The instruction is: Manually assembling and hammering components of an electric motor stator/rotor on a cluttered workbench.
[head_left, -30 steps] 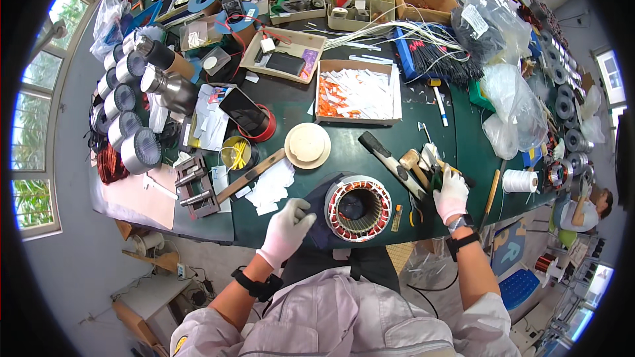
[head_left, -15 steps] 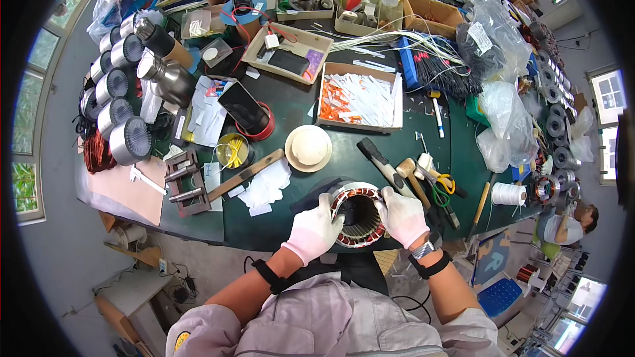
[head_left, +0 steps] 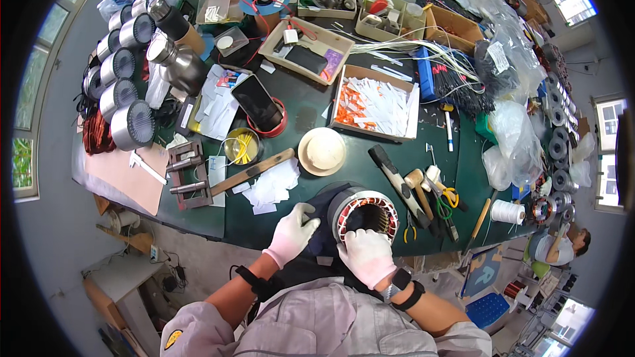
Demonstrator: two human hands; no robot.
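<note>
– Stator (head_left: 362,202), head view: where does it sit, and how is it placed?

– Near the front edge of the green tabletop (head_left: 359,166), its ringed opening facing up toward the camera. Red-and-white windings line the rim; the silver outer wall shows along the upper left side.

– How is the right hand (head_left: 368,256) set upon it?

– Gloved in white, it lies over the near rim, with the fingers bent toward the bore and the back of the hand uppermost. Contact is at the near side of the ring. The fingertips are hidden, so one cannot tell how tight the grip is, nor whether anything is pinched within it.

– And the left hand (head_left: 292,235)?

– Also gloved; it is apart from the stator, to its left, beside a dark cloth (head_left: 321,227). Its fingers are loosely curved, with a modest gap between thumb and forefinger, and no object shows in that gap. Whether it touches the cloth cannot be told.

– What flanks the two hands?

– White paper slips (head_left: 272,186) lie beyond the left hand. Right of the stator are small yellow-handled pliers (head_left: 410,230), a black-headed hammer (head_left: 397,184) and scissors (head_left: 446,206) with green and orange handles.
</note>
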